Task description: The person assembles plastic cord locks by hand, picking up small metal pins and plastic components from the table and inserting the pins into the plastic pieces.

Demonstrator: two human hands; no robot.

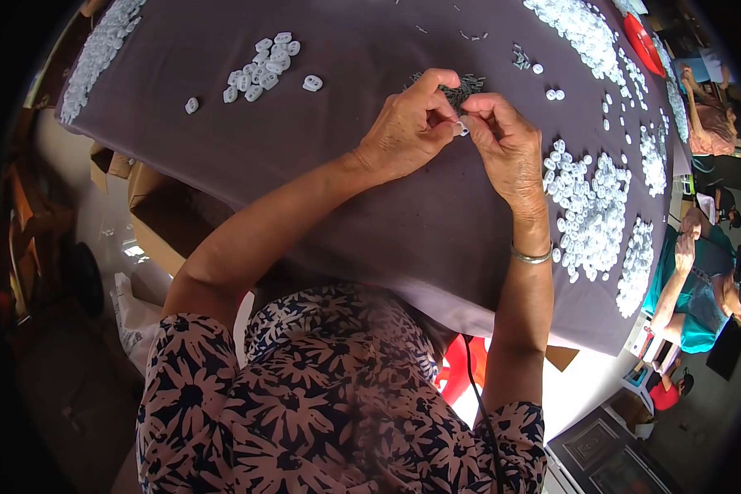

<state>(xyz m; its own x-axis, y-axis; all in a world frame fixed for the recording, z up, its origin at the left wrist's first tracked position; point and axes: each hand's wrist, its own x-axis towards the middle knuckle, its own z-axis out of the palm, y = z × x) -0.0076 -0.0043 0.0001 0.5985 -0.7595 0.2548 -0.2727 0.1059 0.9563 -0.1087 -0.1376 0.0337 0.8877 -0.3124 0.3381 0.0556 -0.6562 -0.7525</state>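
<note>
Both hands meet over the dark cloth-covered table. My left hand (412,123) pinches thumb and fingers at one side of a small white plastic piece (463,129). My right hand (506,152), with a bangle on its wrist, has its thumb and forefinger closed on the same piece from the other side. Fingers cover most of the piece. Just beyond the fingertips lies a heap of small dark metal pins or screws (471,85); which of these they are is too small to tell.
A small group of white two-holed oval pieces (262,69) lies to the left. A large pile of white pieces (593,210) spreads on the right, another (572,33) farther back. A red dish (644,45) sits at the far right. Other people (692,280) work beyond the table.
</note>
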